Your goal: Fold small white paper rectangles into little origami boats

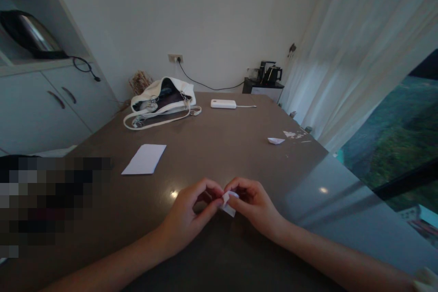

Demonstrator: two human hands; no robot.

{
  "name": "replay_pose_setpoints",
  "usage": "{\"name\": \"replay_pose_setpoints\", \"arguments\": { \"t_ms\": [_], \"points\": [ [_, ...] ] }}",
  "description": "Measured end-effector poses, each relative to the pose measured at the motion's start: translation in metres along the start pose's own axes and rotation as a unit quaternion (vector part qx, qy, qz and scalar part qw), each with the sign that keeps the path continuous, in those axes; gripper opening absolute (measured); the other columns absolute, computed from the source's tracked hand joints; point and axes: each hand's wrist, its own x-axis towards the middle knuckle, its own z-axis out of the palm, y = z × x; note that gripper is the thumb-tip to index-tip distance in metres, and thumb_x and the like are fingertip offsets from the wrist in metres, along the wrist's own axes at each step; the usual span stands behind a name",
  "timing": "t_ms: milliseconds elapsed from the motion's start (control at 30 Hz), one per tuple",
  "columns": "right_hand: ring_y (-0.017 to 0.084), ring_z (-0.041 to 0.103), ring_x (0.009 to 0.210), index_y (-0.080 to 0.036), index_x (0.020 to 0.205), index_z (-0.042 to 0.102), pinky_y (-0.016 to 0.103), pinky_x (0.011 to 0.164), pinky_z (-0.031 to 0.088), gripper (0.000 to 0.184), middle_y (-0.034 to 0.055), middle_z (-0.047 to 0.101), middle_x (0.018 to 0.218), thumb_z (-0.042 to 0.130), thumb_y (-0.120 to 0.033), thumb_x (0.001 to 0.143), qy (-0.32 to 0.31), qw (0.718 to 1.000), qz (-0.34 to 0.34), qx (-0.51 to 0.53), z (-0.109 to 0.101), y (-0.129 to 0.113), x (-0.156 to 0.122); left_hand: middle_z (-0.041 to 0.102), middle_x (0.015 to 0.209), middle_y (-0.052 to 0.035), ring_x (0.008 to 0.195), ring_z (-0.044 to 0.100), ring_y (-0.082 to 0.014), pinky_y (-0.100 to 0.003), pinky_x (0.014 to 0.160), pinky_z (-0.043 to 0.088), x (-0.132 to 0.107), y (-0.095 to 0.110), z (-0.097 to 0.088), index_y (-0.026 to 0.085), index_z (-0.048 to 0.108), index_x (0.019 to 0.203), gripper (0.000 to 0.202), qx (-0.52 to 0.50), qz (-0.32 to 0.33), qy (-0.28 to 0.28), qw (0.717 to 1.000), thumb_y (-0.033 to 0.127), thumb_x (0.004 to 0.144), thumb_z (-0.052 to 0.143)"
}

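Observation:
A small folded piece of white paper [228, 210] is pinched between my two hands, just above the near part of the table [219, 155]. My left hand [193, 210] grips its left edge between thumb and forefinger. From the other side, my right hand [255, 205] holds it with the thumb in front and fingers behind. Part of the paper is hidden by my fingers, so its full shape cannot be made out. Left of my hands lies a stack of white paper sheets [144, 159]. Farther off to the right rests a small folded paper boat [275, 140].
A white handbag [164, 98] with a strap lies at the back left, and a white power bank [223, 104] with a short cable at the back. White paper scraps [290, 134] lie near the right edge. Curtains [318, 54] hang beside the table.

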Motion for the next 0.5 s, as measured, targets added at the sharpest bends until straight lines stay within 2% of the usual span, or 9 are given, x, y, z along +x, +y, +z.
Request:
{"name": "replay_pose_setpoints", "arguments": {
  "t_ms": [133, 267, 400, 500],
  "points": [
    [0.01, 0.048, 0.058, -0.016, 0.073, 0.06, 0.021, 0.055, 0.038, 0.022, -0.002, 0.053, 0.063, 0.067, -0.036, 0.077, 0.006, 1.0, -0.015, -0.008, -0.0003, -0.0001, 0.001, 0.061, 0.077, -0.0001, 0.071, 0.062, -0.0124, -0.022, 0.066, 0.05, 0.0008, 0.0004, 0.0013, 0.017, 0.057, 0.085, 0.007, -0.034, -0.029, -0.007, 0.999, 0.024, 0.084, 0.057],
    [0.011, 0.05, 0.062, -0.015, 0.073, 0.062, 0.023, 0.059, 0.04, 0.03, -0.0001, 0.056, 0.066, 0.059, -0.044, 0.082, 0.014, 1.0, -0.012, -0.017, -0.0003, -0.002, 0.0018, 0.06, 0.075, 0.0005, 0.068, 0.06, -0.012, -0.022, 0.064, 0.049, 0.0002, -0.0008, 0.0009, 0.017, 0.055, 0.082, 0.004, -0.019, -0.042, 0.005, 0.999, 0.021, 0.082, 0.057],
    [0.012, 0.051, 0.06, -0.015, 0.079, 0.067, 0.024, 0.057, 0.039, 0.027, 0.0006, 0.058, 0.066, 0.068, -0.041, 0.076, 0.034, 0.995, 0.012, -0.091, -0.0031, -0.0021, 0.0023, 0.06, 0.075, 0.0006, 0.068, 0.059, -0.0122, -0.023, 0.064, 0.048, 0.0005, -0.003, -0.0014, 0.017, 0.055, 0.081, 0.001, 0.001, -0.035, 0.009, 0.999, 0.018, 0.082, 0.056],
    [0.012, 0.054, 0.062, -0.015, 0.075, 0.068, 0.024, 0.06, 0.041, 0.023, 0.0014, 0.062, 0.067, 0.071, -0.038, 0.074, 0.021, 0.999, 0.029, -0.035, -0.0074, -0.0005, 0.0044, 0.061, 0.08, -0.0002, 0.071, 0.058, -0.0127, -0.024, 0.067, 0.047, 0.0015, -0.0045, -0.0042, 0.018, 0.057, 0.085, 0.004, 0.008, -0.022, -0.002, 1.0, 0.019, 0.082, 0.058]
  ]
}}
